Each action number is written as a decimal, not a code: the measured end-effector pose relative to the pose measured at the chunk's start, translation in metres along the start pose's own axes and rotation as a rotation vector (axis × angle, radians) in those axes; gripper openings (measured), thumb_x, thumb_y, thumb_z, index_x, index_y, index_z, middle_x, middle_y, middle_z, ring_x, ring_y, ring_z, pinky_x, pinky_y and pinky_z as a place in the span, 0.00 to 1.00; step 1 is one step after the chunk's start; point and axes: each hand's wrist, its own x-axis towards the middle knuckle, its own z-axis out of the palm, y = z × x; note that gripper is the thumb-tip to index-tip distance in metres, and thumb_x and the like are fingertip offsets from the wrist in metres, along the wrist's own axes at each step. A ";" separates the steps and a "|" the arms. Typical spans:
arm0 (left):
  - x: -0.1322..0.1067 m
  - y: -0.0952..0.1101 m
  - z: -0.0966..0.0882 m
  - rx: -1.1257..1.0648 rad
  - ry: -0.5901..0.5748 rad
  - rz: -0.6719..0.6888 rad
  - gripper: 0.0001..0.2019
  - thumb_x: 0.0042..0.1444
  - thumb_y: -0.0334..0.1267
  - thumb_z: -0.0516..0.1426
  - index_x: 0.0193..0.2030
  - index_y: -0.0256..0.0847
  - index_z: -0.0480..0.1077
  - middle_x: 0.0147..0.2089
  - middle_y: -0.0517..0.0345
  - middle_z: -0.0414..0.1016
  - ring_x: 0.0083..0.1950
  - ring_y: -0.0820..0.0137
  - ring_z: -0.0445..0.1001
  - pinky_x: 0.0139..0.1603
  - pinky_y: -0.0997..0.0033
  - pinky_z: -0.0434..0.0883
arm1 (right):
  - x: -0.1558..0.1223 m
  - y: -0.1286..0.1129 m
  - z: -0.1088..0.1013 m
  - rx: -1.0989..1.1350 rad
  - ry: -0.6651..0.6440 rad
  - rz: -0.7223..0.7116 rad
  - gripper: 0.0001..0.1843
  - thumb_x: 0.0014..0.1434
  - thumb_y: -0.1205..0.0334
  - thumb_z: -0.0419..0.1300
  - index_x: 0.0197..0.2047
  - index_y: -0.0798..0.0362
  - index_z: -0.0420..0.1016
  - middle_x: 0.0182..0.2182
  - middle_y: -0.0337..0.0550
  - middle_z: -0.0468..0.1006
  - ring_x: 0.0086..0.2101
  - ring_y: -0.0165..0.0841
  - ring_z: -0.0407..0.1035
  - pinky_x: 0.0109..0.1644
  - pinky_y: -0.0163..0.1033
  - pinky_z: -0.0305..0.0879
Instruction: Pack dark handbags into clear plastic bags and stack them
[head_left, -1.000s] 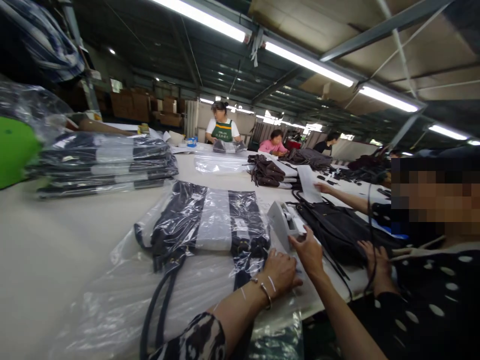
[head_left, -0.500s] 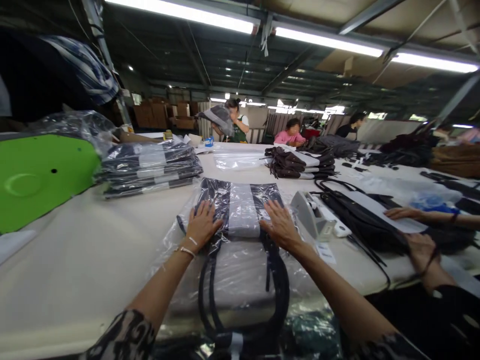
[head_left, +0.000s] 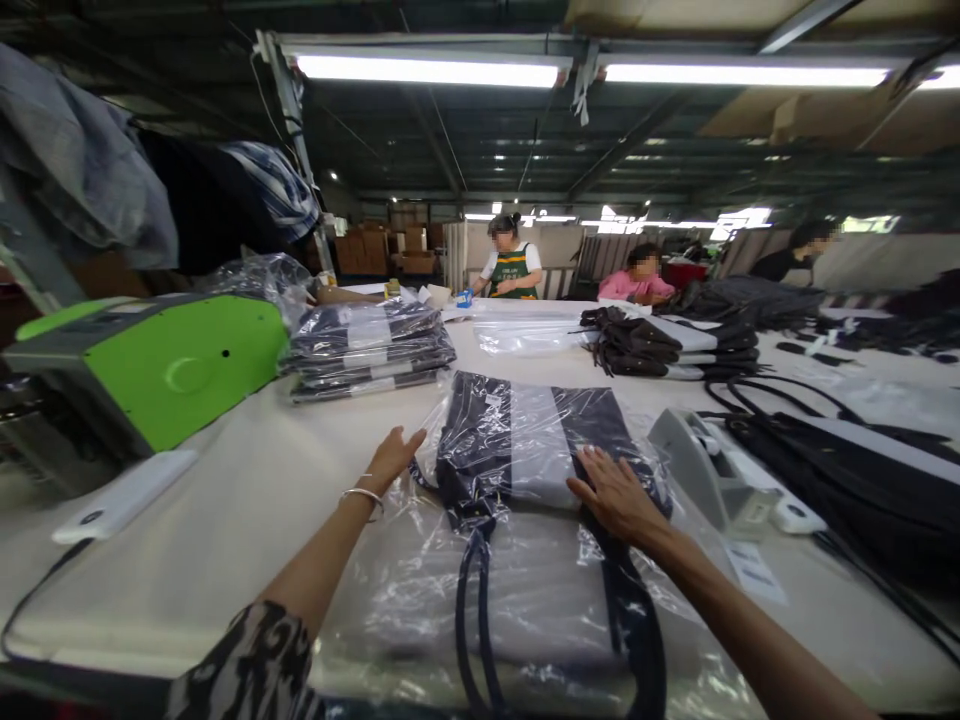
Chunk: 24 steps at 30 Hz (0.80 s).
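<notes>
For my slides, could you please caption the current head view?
Right hand on a plastic-wrapped dark handbag, left hand beside it.

The dark bag [head_left: 478, 435] lay flat inside a clear, wrinkled plastic sleeve [head_left: 401, 600] on the pale table [head_left: 247, 500], 1 whitish band [head_left: 538, 440] down its middle, dark handles [head_left: 649, 640] extending toward the near edge.

a factory workroom: tube lights [head_left: 427, 70], stacked cartons [head_left: 361, 253], a pile of plastic-wrapped goods [head_left: 371, 345] (and an aproned worker [head_left: 516, 275]).
</notes>
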 end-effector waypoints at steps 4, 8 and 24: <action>0.007 0.001 0.003 -0.082 -0.158 -0.031 0.41 0.51 0.73 0.45 0.41 0.32 0.72 0.41 0.40 0.79 0.45 0.52 0.77 0.44 0.59 0.72 | -0.009 -0.002 0.020 -0.005 0.043 -0.012 0.42 0.66 0.36 0.42 0.70 0.59 0.55 0.69 0.52 0.53 0.69 0.43 0.45 0.72 0.56 0.42; 0.001 0.013 0.008 -0.172 -0.349 -0.074 0.41 0.39 0.78 0.52 0.32 0.35 0.72 0.31 0.48 0.78 0.34 0.58 0.77 0.32 0.64 0.72 | -0.010 0.002 0.033 -0.006 0.108 -0.028 0.43 0.65 0.35 0.43 0.70 0.59 0.58 0.69 0.53 0.55 0.68 0.44 0.49 0.71 0.56 0.46; -0.001 0.046 0.031 -0.805 -0.612 -0.234 0.24 0.36 0.53 0.71 0.30 0.34 0.75 0.26 0.54 0.78 0.22 0.71 0.72 0.21 0.74 0.68 | -0.006 0.010 0.050 0.004 0.216 -0.075 0.42 0.62 0.35 0.49 0.67 0.58 0.63 0.67 0.54 0.60 0.66 0.49 0.54 0.69 0.58 0.51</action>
